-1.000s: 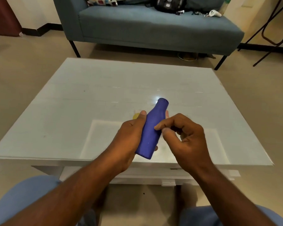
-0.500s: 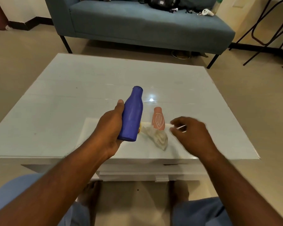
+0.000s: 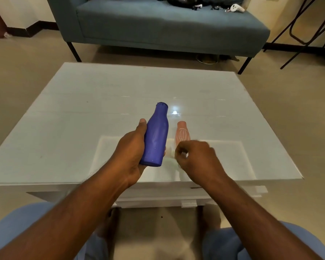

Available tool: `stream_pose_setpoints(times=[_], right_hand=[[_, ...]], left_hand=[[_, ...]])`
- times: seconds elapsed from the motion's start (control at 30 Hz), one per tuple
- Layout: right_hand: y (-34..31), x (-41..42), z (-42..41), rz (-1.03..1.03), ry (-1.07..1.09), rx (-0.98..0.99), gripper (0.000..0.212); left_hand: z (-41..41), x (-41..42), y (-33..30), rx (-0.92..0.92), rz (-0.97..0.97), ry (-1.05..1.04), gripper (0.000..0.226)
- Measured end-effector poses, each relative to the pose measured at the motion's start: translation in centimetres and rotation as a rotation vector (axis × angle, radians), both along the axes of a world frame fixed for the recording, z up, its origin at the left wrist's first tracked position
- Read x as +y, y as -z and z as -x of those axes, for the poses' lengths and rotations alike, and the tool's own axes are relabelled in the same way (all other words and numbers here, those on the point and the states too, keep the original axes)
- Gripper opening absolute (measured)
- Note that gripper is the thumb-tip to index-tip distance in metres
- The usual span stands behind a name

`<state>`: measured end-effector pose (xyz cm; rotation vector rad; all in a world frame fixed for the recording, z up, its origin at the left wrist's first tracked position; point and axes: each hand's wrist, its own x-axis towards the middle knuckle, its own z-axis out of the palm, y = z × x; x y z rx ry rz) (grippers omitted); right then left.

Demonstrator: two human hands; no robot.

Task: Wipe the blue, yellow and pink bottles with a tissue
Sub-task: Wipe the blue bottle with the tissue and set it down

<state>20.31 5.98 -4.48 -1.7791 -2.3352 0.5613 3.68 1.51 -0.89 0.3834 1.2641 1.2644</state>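
Note:
My left hand point(image 3: 129, 154) grips the blue bottle point(image 3: 156, 139) around its lower body, neck pointing away from me, above the near part of the white table point(image 3: 83, 109). The pink bottle point(image 3: 182, 133) stands on the table just right of it, its base hidden by my right hand point(image 3: 199, 160). That hand is blurred, its fingers curled down and pinching the pale tissue point(image 3: 174, 163), of which only a smear shows by the fingertips. The yellow bottle is hidden from view.
A grey-blue sofa point(image 3: 158, 25) stands beyond the table, with a black bag point(image 3: 182, 0) and a white controller point(image 3: 236, 7) on its seat. Black chair legs point(image 3: 304, 30) stand at the far right. My knees are under the table's near edge.
My right hand let go of the blue bottle, swung right, then came back left and closed over the tissue. My left hand shifted the blue bottle left, uncovering the pink bottle.

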Motion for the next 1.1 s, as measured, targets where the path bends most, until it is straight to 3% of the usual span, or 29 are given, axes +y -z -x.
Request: stream_pose_setpoints(times=[0.07, 0.17, 0.27, 0.33, 0.47, 0.53, 0.6, 0.8, 1.0, 1.07, 1.1], right_hand=[[-0.4, 0.4, -0.6, -0.069, 0.114, 0.307, 0.011], [-1.1, 0.8, -1.1, -0.041, 0.237, 0.828, 0.027], [-2.3, 0.7, -1.0, 0.027, 0.226, 1.161, 0.026], [-2.6, 0.5, -0.9, 0.081, 0.160, 1.275, 0.018], [-2.1, -0.2, -0.4, 0.103, 0.102, 1.152, 0.023], [-2.4, -0.3, -0.3, 0.071, 0.117, 1.121, 0.008], [-2.2, -0.2, -0.5, 0.070, 0.128, 1.114, 0.026], [-1.2, 1.1, -1.8, -0.160, 0.239, 0.948, 0.020], [0.1, -1.1, 0.4, -0.457, -0.115, 0.743, 0.034], [0.0, -1.3, 0.9, -0.417, -0.182, 0.634, 0.038], [-0.6, -1.2, 0.7, -0.278, -0.305, 0.589, 0.050]], left_hand=[[0.0, -0.1, -0.1, 0.008, -0.007, 0.017, 0.029], [-0.1, -0.1, -0.1, 0.063, -0.007, 0.058, 0.036], [-0.3, -0.1, 0.3, 0.157, -0.003, 0.105, 0.037], [-0.5, 0.0, 0.6, 0.253, -0.016, 0.136, 0.041], [-1.1, -0.4, 1.2, 0.551, -0.088, 0.284, 0.048], [-1.2, -0.5, 1.4, 0.581, -0.089, 0.291, 0.044], [-1.2, -0.5, 1.4, 0.591, -0.096, 0.287, 0.042], [-1.2, -0.1, 2.0, 0.551, -0.100, 0.291, 0.046], [-0.9, 0.8, 2.6, 0.604, -0.043, 0.212, 0.059], [0.1, 1.4, 2.6, 0.580, -0.051, 0.188, 0.060], [0.5, 1.7, 2.4, 0.569, -0.059, 0.186, 0.060]])
